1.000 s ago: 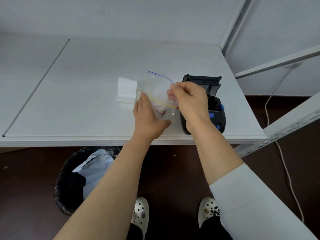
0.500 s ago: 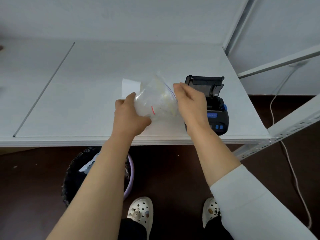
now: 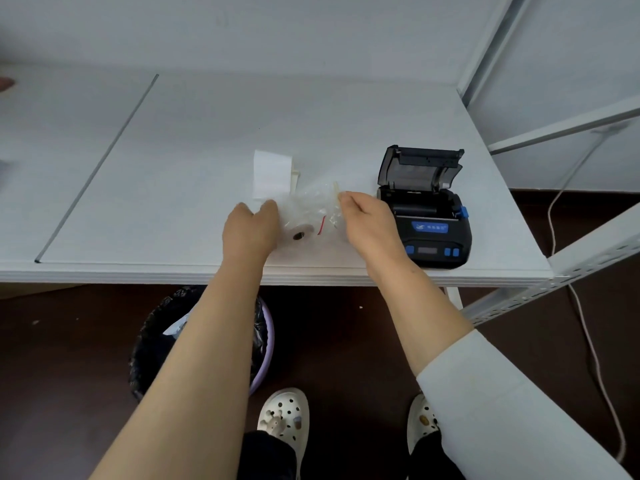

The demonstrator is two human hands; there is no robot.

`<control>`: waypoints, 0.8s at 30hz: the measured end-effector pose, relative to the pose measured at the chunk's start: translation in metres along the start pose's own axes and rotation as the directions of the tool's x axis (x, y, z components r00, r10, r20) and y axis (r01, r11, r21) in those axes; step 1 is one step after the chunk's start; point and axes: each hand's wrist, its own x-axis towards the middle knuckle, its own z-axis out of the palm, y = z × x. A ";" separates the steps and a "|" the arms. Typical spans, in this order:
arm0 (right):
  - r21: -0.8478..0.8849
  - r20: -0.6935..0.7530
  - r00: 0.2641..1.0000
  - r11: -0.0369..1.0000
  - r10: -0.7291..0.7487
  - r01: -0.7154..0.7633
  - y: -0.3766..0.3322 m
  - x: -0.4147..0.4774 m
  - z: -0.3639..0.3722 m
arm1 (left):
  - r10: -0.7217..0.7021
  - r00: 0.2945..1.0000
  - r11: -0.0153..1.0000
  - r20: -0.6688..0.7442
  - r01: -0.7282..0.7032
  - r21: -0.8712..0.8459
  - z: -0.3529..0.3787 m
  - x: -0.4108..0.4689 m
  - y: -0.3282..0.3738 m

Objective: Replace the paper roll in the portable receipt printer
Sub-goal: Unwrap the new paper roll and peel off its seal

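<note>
Writing: the printer [image 3: 426, 216] carries a blue label on its front with a white logo and characters too small to read; below it sit a small grey display and blue buttons.
Printer: black, at the table [image 3: 207, 133] corner on the right, near the front edge; its lid [image 3: 420, 164] stands open and tilted back, showing the dark paper bay.
Roll: a white roll [image 3: 298, 233] with a dark core hole facing the camera lies inside a clear bag [image 3: 313, 211], left of the printer and apart from it.
Bag: crumpled, see-through, with a short red mark on its side; it rests on or just above the table, which of the two cannot be told.
Left hand: the left hand [image 3: 250, 227] is palm down, fingers curled, closed on the left side of the bag by the roll; forearm bare, reaching straight forward.
Right hand: the right hand [image 3: 367, 221] pinches the bag's upper right edge between thumb and fingertips, back of the hand up, just left of the printer; a white sleeve [image 3: 502, 420] covers the upper arm.
Paper: a white strip [image 3: 272, 174] lies flat on the table behind the bag, further left of the printer.
Floor: a bin [image 3: 156, 344] with a black liner stands under the table edge, left of the printer; two white clogs [image 3: 284, 420] show below.
Cable: a pale cable [image 3: 585, 327] hangs down right of the printer, past the white rack [image 3: 568, 126].
</note>
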 end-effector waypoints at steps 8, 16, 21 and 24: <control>0.105 -0.005 0.987 0.982 0.158 -0.156 -0.001 0.000 0.002 | 0.054 0.999 0.995 0.001 -0.054 -0.083 0.005 0.005 -0.009; 0.157 -0.034 0.984 0.973 0.177 -0.170 0.000 0.002 0.002 | 0.059 0.998 0.975 -0.019 -0.062 -0.215 0.004 0.005 -0.002; 0.220 -0.014 0.967 0.945 0.253 -0.243 -0.002 0.002 0.002 | 0.025 1.000 0.955 -0.014 -0.028 -0.296 0.004 0.006 0.001; 0.275 0.008 0.956 0.919 0.292 -0.283 -0.002 0.003 0.000 | 0.017 1.000 0.942 0.007 -0.013 -0.336 0.002 0.009 0.002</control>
